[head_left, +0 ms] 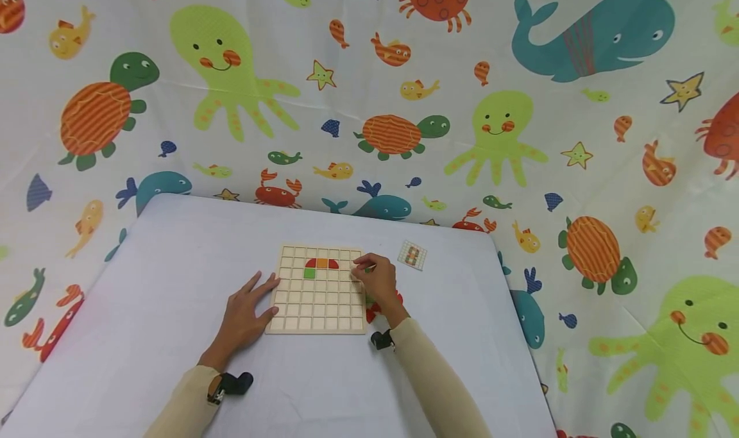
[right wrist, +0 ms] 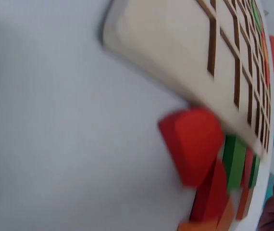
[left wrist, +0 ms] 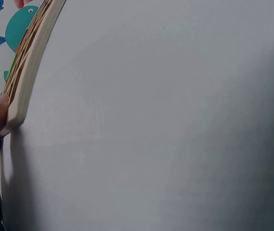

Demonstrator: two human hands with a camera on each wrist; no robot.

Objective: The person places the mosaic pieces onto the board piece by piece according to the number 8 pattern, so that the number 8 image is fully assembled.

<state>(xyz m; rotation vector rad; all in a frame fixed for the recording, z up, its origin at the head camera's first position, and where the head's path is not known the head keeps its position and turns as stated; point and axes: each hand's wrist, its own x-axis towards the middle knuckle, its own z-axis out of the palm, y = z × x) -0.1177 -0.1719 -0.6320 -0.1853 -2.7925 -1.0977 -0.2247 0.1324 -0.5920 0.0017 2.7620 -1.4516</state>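
Note:
A pale wooden grid board [head_left: 314,304] lies on the white table. In its upper rows sit two red rounded blocks, an orange square block [head_left: 322,263] between them, and a green square block [head_left: 310,273] below the left red one. My left hand [head_left: 242,319] rests at the board's left edge, fingers spread and thumb touching the side. Over the right edge, my right hand [head_left: 378,279] has its fingers curled together, pinching a small block mostly hidden by the fingers. Beneath that wrist lie loose blocks, including a red block [right wrist: 194,144] and a green block [right wrist: 234,161].
A small pattern card [head_left: 412,255] with a coloured design lies right of the board, toward the back. The white tabletop [head_left: 190,258] ends at a curtain [head_left: 358,188] printed with sea animals. The loose blocks lie close against the board's right side.

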